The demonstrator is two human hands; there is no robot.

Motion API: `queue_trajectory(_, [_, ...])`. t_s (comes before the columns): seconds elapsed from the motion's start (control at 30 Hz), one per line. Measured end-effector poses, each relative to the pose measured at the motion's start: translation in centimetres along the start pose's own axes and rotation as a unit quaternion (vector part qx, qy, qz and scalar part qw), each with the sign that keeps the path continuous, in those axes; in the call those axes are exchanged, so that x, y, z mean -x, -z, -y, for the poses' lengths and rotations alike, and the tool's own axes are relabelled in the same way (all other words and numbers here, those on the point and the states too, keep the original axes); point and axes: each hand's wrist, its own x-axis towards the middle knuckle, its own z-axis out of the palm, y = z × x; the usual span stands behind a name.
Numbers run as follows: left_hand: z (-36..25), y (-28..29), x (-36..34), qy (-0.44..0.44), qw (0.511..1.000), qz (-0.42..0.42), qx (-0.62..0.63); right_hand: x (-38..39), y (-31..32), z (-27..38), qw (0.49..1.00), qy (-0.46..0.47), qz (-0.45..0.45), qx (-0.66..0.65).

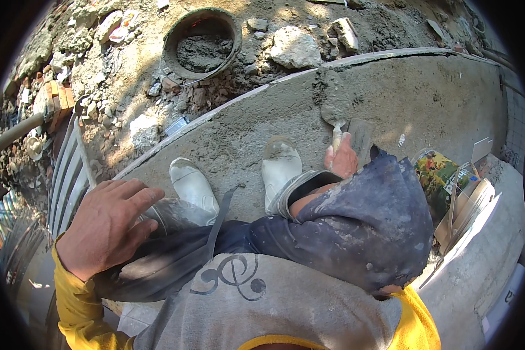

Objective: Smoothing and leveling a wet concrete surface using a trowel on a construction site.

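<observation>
Now the right hand (342, 158) grasps the handle of a trowel (335, 105) (its blade lies flat on the wet cement slab (426, 93)), while the left hand (106, 224) rests released, fingers spread, on the knee.

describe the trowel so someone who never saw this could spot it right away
Start at the wide grey mortar slab. Near its middle, the right hand grips a pale handle; the trowel extends up from it. Its pointed, mortar-caked blade distinguishes it from the flat float alongside.
</observation>
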Motion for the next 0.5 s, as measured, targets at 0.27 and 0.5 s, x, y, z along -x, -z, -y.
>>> queue_trajectory(0.27, [0.0, 0.7, -0.7, -0.01, 1.0, -0.003, 0.009, -0.9, 1.7, 0.1, 0.972, -0.11, -0.003, -0.207])
queue_trajectory(0.5, [0.0, 1.0, -1.1, 0.017, 1.0, 0.009, 0.003, -0.6, 3.3, 1.9, 0.988, 0.017, 0.09, -0.126])
